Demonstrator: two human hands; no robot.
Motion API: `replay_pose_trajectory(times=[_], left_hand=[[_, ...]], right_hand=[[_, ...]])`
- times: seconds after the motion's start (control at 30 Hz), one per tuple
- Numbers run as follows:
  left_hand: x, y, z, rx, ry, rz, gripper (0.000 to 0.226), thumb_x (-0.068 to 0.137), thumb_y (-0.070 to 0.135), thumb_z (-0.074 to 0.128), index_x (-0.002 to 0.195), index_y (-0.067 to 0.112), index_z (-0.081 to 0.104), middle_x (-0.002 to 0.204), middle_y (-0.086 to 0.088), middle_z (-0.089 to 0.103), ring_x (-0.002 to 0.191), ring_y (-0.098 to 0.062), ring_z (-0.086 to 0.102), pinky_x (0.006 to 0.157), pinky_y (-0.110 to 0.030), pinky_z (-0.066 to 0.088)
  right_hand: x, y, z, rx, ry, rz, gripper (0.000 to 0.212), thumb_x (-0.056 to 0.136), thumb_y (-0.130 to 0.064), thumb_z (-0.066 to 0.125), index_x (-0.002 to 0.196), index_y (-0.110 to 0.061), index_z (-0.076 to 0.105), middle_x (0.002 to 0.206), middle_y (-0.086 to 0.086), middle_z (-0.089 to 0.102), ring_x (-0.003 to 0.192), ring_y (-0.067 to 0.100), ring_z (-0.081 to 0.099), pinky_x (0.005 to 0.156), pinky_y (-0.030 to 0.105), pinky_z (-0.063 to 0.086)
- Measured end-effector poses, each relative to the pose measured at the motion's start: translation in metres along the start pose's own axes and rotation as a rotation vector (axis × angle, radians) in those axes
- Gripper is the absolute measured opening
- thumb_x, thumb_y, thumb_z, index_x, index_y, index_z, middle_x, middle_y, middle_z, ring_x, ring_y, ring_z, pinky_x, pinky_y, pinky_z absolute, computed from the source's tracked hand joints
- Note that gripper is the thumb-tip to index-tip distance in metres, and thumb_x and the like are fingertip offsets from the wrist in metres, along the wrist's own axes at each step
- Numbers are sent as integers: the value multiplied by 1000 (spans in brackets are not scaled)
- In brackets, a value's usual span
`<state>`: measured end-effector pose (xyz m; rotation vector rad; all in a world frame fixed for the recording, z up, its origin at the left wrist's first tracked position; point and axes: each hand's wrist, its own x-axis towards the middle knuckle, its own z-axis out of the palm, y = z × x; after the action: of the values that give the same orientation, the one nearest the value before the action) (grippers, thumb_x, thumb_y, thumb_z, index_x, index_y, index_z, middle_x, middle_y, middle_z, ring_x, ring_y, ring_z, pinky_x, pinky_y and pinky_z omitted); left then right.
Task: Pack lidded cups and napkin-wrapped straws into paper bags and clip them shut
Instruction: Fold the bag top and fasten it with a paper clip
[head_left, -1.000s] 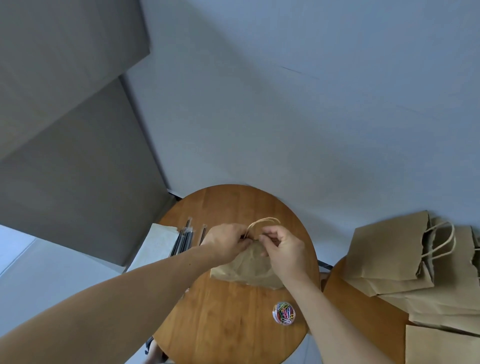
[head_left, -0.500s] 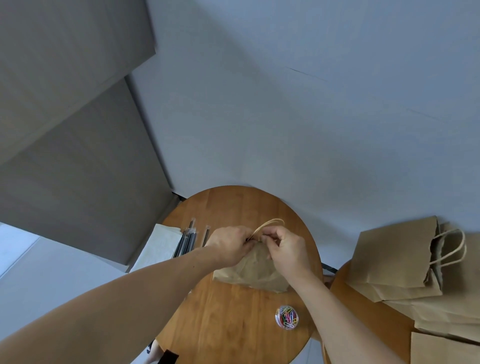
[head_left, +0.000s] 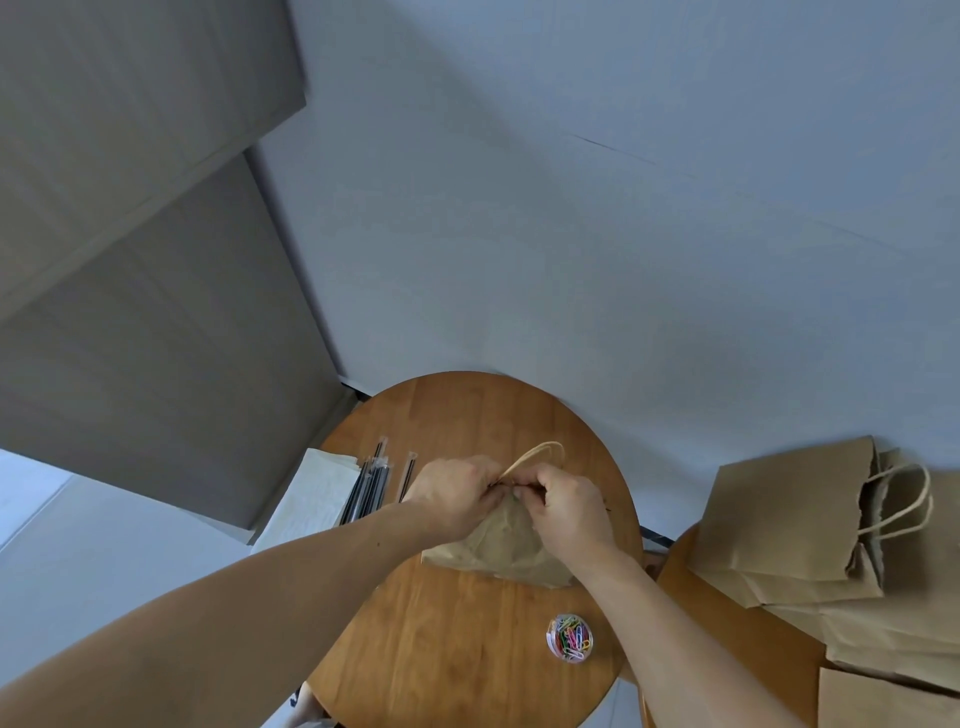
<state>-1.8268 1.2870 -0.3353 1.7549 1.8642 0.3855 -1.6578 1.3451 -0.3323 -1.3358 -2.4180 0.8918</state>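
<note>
A brown paper bag (head_left: 506, 548) stands on the round wooden table (head_left: 457, 649), its twine handle looping up behind my fingers. My left hand (head_left: 454, 493) and my right hand (head_left: 569, 506) meet at the bag's top edge and pinch it together. A paper clip between the fingertips cannot be made out. What the bag holds is hidden. A small clear tub of coloured paper clips (head_left: 570, 637) sits on the table near my right forearm.
Black wrapped straws (head_left: 370, 487) and a stack of white napkins (head_left: 311, 506) lie at the table's left edge. A pile of brown paper bags (head_left: 810, 525) rests on a second wooden table at the right. A pale wall rises behind.
Both hands have drawn closer together at the bag's top edge, closing the gap between their fingertips. The view has shifted slightly.
</note>
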Motion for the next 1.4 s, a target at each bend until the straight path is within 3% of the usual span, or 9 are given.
replay_pose_trajectory(times=[0.27,0.6,0.83,0.93,1.3,1.4], left_hand=[[-6,4,3,7,25,-26,22,101,33,47,81,25,46,77,10,48,71,-13,48,62,-26,33],[-8,3,8,-18,49,-41,23,100,32,49,78,25,46,72,13,45,69,-13,48,61,-27,35],[-9,1,5,-5,85,-11,17,98,33,53,94,25,67,83,12,63,77,-14,61,63,-24,35],[-10,2,6,-13,85,-3,16,97,33,54,96,25,67,86,10,67,79,-15,62,64,-25,38],[-9,4,7,-25,69,-32,16,97,32,54,96,25,68,88,7,68,80,-16,64,71,-33,50],[-8,4,6,-31,70,-35,16,97,32,54,96,24,68,87,8,67,80,-16,63,70,-30,47]], right_hand=[[2,-3,-2,-190,-113,59,21,95,-37,60,102,-20,70,94,-4,71,85,16,66,72,32,52],[3,-5,-4,-253,-158,6,19,97,-35,57,103,-21,68,94,-2,70,83,18,65,68,32,51],[-6,1,-2,-212,-120,-66,14,95,-31,61,101,-19,66,93,-3,68,83,17,64,71,30,50],[-3,4,-7,-214,-174,-60,13,92,-29,66,103,-22,67,96,-5,70,86,14,64,72,27,50],[-2,3,-1,-240,-124,-26,16,93,-33,65,101,-20,68,96,-2,70,85,17,65,66,26,43],[0,2,-1,-242,-129,-20,16,94,-33,63,102,-20,67,97,-1,69,87,18,64,67,27,44]])
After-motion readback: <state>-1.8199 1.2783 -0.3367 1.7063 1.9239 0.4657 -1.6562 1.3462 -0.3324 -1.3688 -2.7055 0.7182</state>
